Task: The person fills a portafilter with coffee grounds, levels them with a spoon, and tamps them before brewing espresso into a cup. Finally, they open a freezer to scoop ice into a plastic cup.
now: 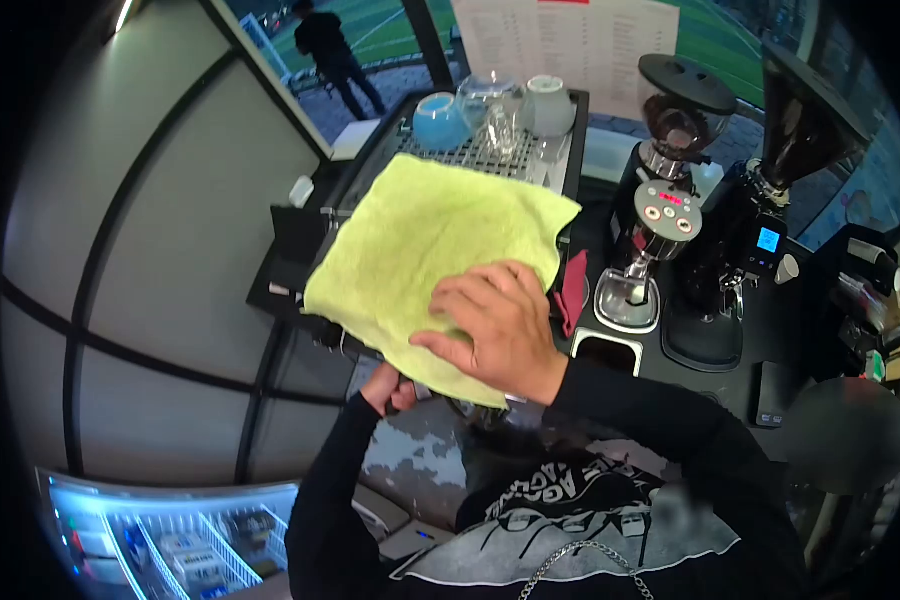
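Under the right hand (495, 325), the yellow-green cloth (420, 240) lies spread, lightly creased.

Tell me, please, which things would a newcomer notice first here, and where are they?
Probably the yellow-green cloth, spread wide in the centre, with the right hand on it and the left hand near its lower edge. Beyond it, a blue cup sits on a metal grate. To the right stand a grinder with red digits and another with a blue screen.
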Tool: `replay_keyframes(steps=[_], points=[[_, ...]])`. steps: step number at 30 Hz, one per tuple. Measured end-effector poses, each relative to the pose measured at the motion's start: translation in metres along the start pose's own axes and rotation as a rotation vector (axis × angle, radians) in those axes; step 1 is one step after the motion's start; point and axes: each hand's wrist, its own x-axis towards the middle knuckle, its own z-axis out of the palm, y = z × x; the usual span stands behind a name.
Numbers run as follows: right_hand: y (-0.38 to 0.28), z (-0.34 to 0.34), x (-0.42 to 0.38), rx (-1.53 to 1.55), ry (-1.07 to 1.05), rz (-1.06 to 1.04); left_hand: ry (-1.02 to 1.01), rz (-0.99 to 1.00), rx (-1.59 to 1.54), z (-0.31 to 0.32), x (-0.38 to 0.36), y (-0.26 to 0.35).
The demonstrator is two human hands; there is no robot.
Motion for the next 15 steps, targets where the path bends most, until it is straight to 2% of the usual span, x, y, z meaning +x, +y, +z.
replay_keyframes(steps=[3,5,7,9,10,11,13,15], points=[[0.001,0.005,0.001,-0.005,0.044,-0.011,0.007,0.02,0.057,-0.005,0.002,-0.007],[0.001,0.008,-0.002,0.016,0.067,-0.013,-0.109,-0.02,-0.124,0.005,-0.009,0.001],[0.003,0.008,-0.001,0.001,0.065,-0.027,-0.083,-0.031,-0.108,0.007,-0.01,0.004],[0.001,0.004,-0.001,0.005,0.042,-0.032,-0.067,0.044,-0.123,0.011,-0.011,0.001],[0.001,0.003,0.0,-0.001,0.023,-0.028,0.012,0.042,-0.121,0.007,-0.005,-0.003],[0.001,0.001,-0.002,0.017,0.011,-0.013,0.108,0.136,-0.028,0.005,0.002,-0.006],[0.001,0.001,-0.001,-0.01,-0.006,-0.018,0.152,0.273,0.006,0.005,0.001,-0.011],[0.0,0.0,-0.002,-0.004,-0.009,-0.002,0.443,0.578,0.179,0.011,0.003,-0.021]])
